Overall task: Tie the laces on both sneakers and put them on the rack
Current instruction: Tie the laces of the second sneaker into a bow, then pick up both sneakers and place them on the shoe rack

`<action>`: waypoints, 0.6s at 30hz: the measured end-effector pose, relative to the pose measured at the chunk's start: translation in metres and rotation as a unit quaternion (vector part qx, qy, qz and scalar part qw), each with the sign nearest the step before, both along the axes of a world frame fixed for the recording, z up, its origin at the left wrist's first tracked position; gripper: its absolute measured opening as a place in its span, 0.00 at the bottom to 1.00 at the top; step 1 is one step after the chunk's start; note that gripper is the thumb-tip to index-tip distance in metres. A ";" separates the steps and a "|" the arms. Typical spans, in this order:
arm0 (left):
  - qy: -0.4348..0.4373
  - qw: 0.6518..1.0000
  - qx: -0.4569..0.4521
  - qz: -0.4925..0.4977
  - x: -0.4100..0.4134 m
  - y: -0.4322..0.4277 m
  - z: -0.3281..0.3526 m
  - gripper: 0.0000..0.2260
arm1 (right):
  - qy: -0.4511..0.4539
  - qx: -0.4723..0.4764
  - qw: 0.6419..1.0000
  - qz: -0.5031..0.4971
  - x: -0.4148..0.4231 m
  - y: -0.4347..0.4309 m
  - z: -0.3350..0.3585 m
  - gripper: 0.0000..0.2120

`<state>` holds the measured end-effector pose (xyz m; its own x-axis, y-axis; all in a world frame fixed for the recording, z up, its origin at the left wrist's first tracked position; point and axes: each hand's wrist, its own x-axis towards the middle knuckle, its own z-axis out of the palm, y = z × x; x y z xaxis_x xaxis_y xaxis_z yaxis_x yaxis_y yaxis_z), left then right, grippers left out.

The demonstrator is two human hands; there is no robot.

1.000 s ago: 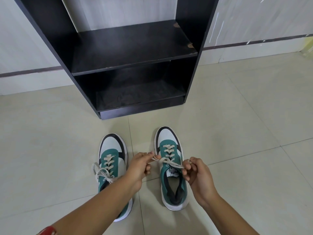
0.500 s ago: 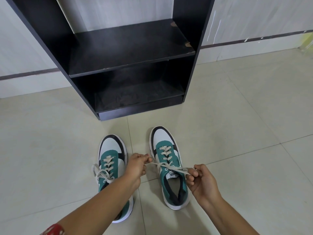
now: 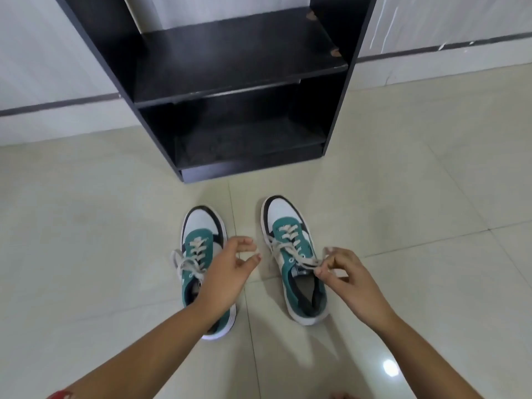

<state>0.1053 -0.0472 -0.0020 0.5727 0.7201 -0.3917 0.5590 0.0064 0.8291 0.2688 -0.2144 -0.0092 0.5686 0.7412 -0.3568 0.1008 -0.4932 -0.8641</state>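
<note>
Two green, white and black sneakers stand side by side on the tiled floor, toes toward the rack. The left sneaker (image 3: 201,243) carries a tied bow of cream laces. On the right sneaker (image 3: 290,243), the cream laces (image 3: 290,249) run loose toward my right hand (image 3: 342,277), which pinches their ends just above the tongue. My left hand (image 3: 230,269) hovers between the two shoes with fingers spread and nothing in it, covering part of the left sneaker's heel. The black rack (image 3: 230,93) stands straight ahead, both its shelves bare.
A pale wall with a dark stripe runs behind the rack. Beige floor tiles (image 3: 417,197) spread to either side of the shoes. A bright light reflection (image 3: 390,367) shines on the floor at lower right.
My left hand has let go of the lace and opened. My right hand has drawn closer to the right sneaker and now holds the lace ends alone. The view has shifted a little.
</note>
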 end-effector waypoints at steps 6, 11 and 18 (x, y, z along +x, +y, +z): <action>0.103 0.949 0.288 -0.073 -0.073 -0.023 -0.003 0.14 | -0.177 -0.184 0.949 0.183 -0.025 -0.007 0.012 0.20; 0.121 0.984 0.114 0.057 -0.109 -0.042 -0.016 0.23 | -0.260 -0.243 0.910 0.215 -0.043 0.001 0.002 0.21; 0.135 0.983 0.124 0.015 -0.103 -0.028 -0.018 0.15 | -0.274 -0.159 0.934 0.167 -0.050 0.016 0.003 0.12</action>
